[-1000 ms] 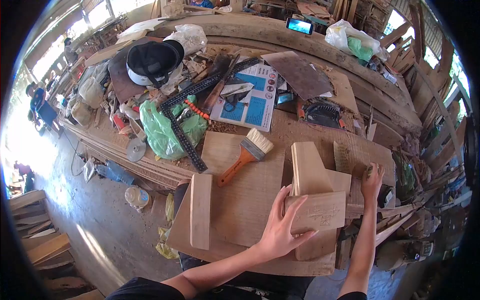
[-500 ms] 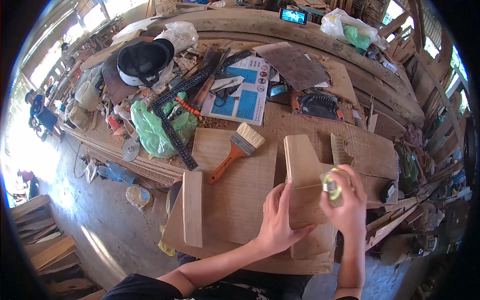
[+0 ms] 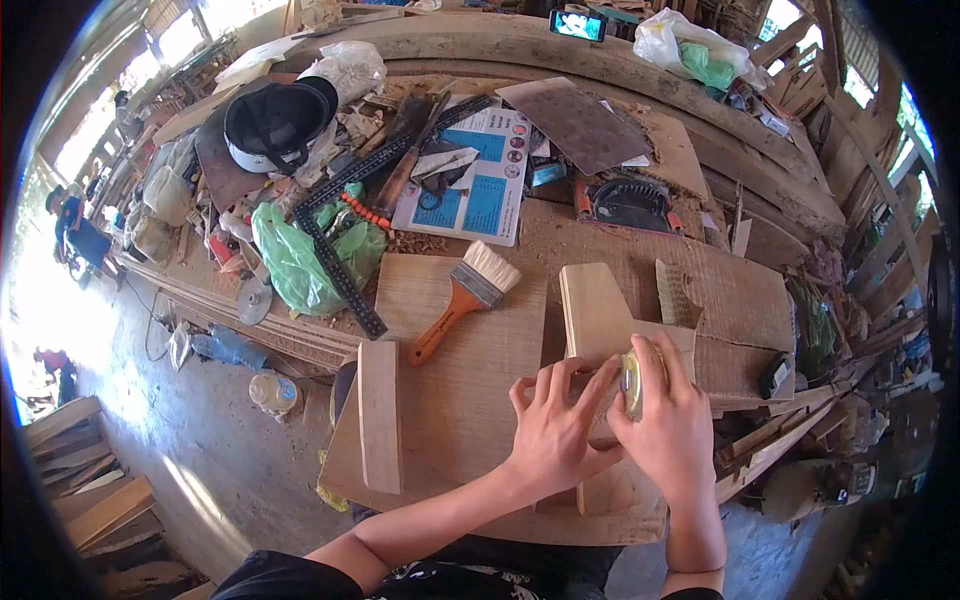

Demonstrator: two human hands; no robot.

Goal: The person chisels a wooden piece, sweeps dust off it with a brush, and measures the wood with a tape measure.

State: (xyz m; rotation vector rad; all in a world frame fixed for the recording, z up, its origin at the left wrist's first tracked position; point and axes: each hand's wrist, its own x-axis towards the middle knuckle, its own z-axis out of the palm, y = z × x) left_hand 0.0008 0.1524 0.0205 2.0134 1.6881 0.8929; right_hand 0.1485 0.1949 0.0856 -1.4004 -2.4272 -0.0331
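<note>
My right hand (image 3: 668,425) is closed around a small, round, clear yellowish object (image 3: 631,385) whose exact kind I cannot make out. Its edge faces my left hand (image 3: 560,420), which has curved, spread fingers, the tips close to the object; whether they touch it is unclear. Both hands are over a wooden workpiece of joined light blocks (image 3: 598,310), partly hidden beneath them. To the left, a paintbrush (image 3: 462,305) with an orange handle lies on a flat board (image 3: 470,410). A narrow wooden block (image 3: 379,415) lies along the board's left side.
A black metal square (image 3: 335,265) crosses a green plastic bag (image 3: 290,260). Behind are a printed sheet (image 3: 480,205), a cap (image 3: 275,120) and a lit phone (image 3: 577,25). A black tape measure (image 3: 774,376) sits at right. One person (image 3: 78,230) stands far left.
My left hand has lifted from the workpiece, its fingers now bent near the yellowish object. My right hand has shifted left and turned the object edge-on.
</note>
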